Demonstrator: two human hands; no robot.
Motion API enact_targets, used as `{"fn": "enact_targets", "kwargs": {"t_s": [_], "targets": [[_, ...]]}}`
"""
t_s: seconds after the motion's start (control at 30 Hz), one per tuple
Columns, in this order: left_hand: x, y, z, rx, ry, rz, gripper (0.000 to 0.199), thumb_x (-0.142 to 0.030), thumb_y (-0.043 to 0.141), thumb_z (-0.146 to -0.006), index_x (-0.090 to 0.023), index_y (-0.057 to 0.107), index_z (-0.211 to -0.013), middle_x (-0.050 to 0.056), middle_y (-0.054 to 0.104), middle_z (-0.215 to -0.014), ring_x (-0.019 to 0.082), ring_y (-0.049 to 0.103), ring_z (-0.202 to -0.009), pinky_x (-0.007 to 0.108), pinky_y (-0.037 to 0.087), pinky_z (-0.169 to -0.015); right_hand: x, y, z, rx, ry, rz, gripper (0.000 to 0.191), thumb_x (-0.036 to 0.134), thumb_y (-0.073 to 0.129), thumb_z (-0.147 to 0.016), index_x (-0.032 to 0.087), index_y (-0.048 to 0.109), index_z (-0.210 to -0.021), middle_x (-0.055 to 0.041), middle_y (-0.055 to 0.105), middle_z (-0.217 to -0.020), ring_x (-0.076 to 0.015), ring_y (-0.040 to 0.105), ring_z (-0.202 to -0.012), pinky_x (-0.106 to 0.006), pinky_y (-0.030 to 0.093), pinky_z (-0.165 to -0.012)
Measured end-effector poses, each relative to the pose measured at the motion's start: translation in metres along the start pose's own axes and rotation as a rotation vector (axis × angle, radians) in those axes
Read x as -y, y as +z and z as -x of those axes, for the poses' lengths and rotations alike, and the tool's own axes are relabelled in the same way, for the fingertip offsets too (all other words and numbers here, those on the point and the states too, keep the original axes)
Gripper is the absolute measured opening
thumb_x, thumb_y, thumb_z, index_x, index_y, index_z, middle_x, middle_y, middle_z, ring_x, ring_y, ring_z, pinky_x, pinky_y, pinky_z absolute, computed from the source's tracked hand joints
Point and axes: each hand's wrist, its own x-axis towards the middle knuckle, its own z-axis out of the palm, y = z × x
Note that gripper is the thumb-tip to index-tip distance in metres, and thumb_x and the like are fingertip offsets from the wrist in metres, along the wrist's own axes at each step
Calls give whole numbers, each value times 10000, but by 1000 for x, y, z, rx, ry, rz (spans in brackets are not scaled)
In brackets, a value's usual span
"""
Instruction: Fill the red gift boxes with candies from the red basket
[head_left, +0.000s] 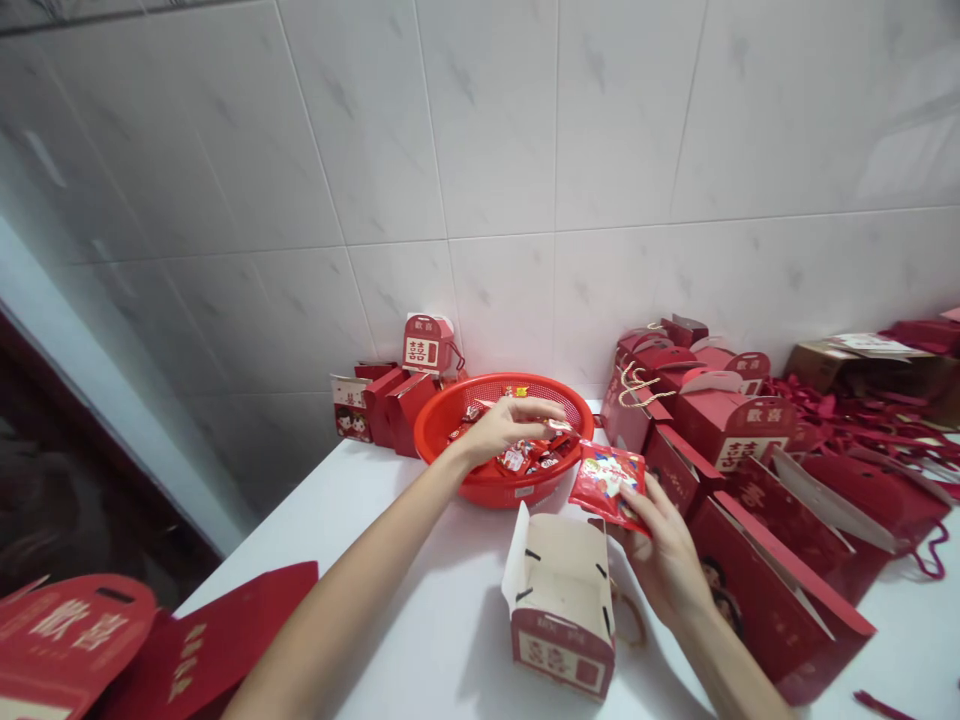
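My left hand [510,430] is over the red plastic basket [430,425], its fingers bent around a small wrapped candy [561,428] at the fingertips. Red wrapped candies [517,458] lie in the basket beneath it. My right hand [664,545] grips a flat red candy packet [609,482] with a colourful print, to the right of the basket. Below the two hands stands an open gift box [562,645], red outside and cream inside, its lid flaps apart. Its visible inner floor holds nothing.
Red gift boxes [750,430] and large red bags [772,590] crowd the right side. Several smaller boxes [401,410] stand behind the basket's left. More red packaging [210,635] lies at the near left. A tiled wall [502,300] backs the white table [427,620].
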Motion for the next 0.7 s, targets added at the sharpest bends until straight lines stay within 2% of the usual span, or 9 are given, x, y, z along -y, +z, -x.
{"fn": "enact_targets", "kwargs": {"t_s": [0.1,0.2,0.37,0.43,0.53,0.6,0.7], "targets": [[-11,22,2,137,76,-132,230,-139,716,-764,-231,797,-958,93,624,-1317,254,571,-1214,413,453,-1024,-1,0,1,35,2,-22,557,386,894,-611,236,680,-1103,-28,735,-1118,-197,726,-857,-258,598,-672],[-11,36,3,194,123,-270,306,-65,666,-769,-260,800,-962,79,594,-1355,236,515,-1277,428,387,-1099,0,0,3,91,6,-5,571,398,887,-635,226,666,-1132,-46,737,-1109,-208,727,-869,-280,601,-697],[-16,40,4,271,85,-252,369,-34,554,-817,-250,792,-998,69,568,-1406,220,510,-1297,400,415,-1083,3,0,3,131,2,38,639,288,909,-612,211,619,-1176,-57,748,-1035,-179,722,-797,-265,592,-682],[-19,32,2,230,31,-217,384,-43,530,-832,-246,780,-1041,63,604,-1373,212,541,-1267,380,442,-1058,4,1,3,118,-17,42,640,281,911,-608,212,613,-1170,-55,746,-1036,-174,719,-792,-251,588,-662],[-13,9,-1,105,-46,-241,319,-107,546,-847,-203,768,-1055,67,718,-1185,206,629,-1138,363,472,-1018,4,1,3,88,-52,56,624,291,913,-603,214,616,-1146,-55,749,-1042,-191,721,-823,-251,588,-656],[-2,-11,-2,44,-116,-340,287,-129,568,-821,-182,770,-1017,63,753,-1084,208,661,-1056,338,493,-964,4,1,4,77,-65,64,633,299,911,-603,221,610,-1154,-56,754,-1041,-206,725,-842,-273,597,-677],[19,-37,-1,50,-308,-576,305,-125,597,-742,-180,772,-985,56,761,-1038,219,666,-1019,278,496,-870,3,2,4,87,-71,58,633,298,902,-621,225,601,-1173,-65,755,-1066,-224,730,-891,-320,606,-759]]}}
